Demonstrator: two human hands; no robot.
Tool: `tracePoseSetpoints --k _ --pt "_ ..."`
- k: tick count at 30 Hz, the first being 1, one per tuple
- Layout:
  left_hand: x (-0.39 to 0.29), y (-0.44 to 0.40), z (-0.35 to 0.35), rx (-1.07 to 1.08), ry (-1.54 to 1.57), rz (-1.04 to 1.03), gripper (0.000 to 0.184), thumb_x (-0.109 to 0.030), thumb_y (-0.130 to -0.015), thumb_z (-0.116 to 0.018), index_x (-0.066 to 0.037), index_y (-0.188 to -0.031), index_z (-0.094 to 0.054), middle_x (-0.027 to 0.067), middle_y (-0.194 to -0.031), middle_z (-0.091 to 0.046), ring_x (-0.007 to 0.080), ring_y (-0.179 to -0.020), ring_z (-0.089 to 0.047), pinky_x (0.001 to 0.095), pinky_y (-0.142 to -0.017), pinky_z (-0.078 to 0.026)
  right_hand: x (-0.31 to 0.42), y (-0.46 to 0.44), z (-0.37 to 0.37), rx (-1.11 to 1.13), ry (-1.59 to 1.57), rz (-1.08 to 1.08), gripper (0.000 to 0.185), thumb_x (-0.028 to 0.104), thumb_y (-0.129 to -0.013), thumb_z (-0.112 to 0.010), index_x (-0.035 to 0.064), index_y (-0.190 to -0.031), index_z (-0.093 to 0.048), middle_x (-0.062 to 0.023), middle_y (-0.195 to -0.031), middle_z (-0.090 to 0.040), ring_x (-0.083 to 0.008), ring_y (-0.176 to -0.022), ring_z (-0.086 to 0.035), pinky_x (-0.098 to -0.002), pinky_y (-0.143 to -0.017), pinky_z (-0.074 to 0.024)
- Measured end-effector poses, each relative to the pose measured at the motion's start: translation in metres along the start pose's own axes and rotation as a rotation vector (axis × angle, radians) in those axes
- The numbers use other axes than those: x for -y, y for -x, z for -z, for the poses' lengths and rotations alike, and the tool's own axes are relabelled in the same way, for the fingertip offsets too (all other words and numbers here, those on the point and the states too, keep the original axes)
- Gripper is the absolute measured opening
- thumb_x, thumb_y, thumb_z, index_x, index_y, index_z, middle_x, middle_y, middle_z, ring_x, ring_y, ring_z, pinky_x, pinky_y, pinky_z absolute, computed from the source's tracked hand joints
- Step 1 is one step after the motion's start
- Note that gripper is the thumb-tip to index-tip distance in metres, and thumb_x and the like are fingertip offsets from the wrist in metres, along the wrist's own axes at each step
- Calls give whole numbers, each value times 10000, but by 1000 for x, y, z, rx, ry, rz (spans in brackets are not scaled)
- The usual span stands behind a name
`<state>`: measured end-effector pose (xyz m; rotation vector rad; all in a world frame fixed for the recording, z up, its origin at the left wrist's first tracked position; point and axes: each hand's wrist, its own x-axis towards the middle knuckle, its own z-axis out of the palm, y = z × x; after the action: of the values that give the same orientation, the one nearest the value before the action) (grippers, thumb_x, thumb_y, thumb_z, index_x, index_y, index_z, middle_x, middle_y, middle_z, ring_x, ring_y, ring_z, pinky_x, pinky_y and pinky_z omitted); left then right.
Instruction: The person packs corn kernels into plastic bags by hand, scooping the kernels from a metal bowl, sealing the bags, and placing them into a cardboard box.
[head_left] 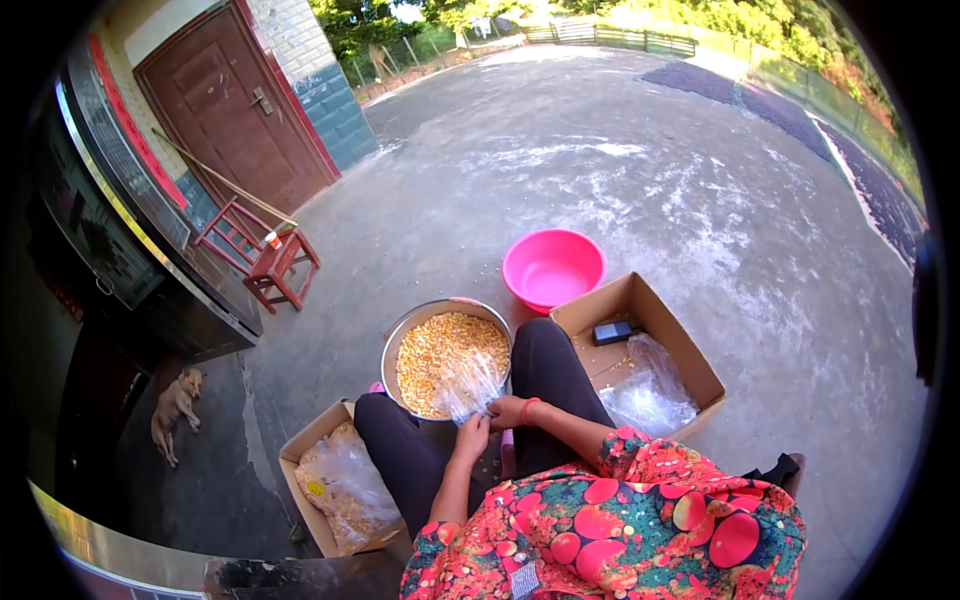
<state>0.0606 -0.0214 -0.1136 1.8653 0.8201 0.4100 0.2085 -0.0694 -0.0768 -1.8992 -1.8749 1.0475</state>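
1. bag [468,388], clear and thin, is pinched at its near end by both hands; its far part spreads over the corn [440,340].
2. left hand [472,438]: fingers closed on the bag's edge, just short of the pan's near rim.
3. right hand [507,412]: fingers also clamped on the bag, touching or nearly touching the left; a red bracelet [531,408] circles the wrist.
4. pan [391,345], round and metal, holds the loose yellow corn and sits just beyond the hands, by the person's knees.
5. left box [289,478], cardboard, stands beside the left leg; a filled bag [345,490] of yellowish grain lies in it.
6. right box [697,388], beyond the right leg, holds crumpled plastic [652,390] and a dark device [612,332].
7. pink tub [553,268] stands just beside the right box's far corner, on the concrete [450,200].
8. farther left, a red chair [285,262] bears a small cup [272,240]; a pole [222,178] slants behind it, near a brown door [215,100].
9. dog [176,412] lies on the floor left of the left box, well apart from it.
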Motion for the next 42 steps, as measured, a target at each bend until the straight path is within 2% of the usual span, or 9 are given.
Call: tracePoseSetpoints --k 15,22,31,33,42 --pt "-1 -1 1 6 -22 54 412 -351 -873 -380 5 -944 -574 250 -889 -585 371 -898 -566 409 -734 -440 5 5 3 17 -49 -2 259 275 -723 -575 33 -797 -625 -110 -732 -642 -226 -673 -621 -334 -637 -478" --pt "-1 0 -1 -10 41 59 413 -348 -874 -380 13 -919 -575 248 -859 -587 362 -854 -584 403 -710 -446 3 3 2 34 -59 -15 286 298 -715 -582 24 -793 -613 -142 -750 -633 -254 -691 -616 -351 -646 -473" --pt "7 -3 -3 -31 -59 8 372 -328 -865 -415 -2 -926 -583 242 -843 -589 367 -841 -582 410 -692 -449 1 3 1 1 -2 18 276 292 -725 -568 30 -795 -620 -141 -741 -635 -254 -690 -621 -350 -644 -476" --pt "15 -6 -5 -66 -85 -98 309 -255 -887 -444 15 -937 -587 126 -744 -626 160 -633 -612 299 -560 -486 2 4 1 -2 -8 21 272 290 -728 -569 32 -796 -622 -132 -735 -638 -246 -683 -623 -346 -642 -478" --pt "17 -7 -6 -54 -55 -94 297 -245 -885 -464 23 -933 -582 114 -733 -623 172 -601 -617 293 -528 -487 2 4 1 2 -11 12 262 293 -744 -568 45 -804 -630 -105 -723 -643 -218 -674 -629 -330 -641 -485"
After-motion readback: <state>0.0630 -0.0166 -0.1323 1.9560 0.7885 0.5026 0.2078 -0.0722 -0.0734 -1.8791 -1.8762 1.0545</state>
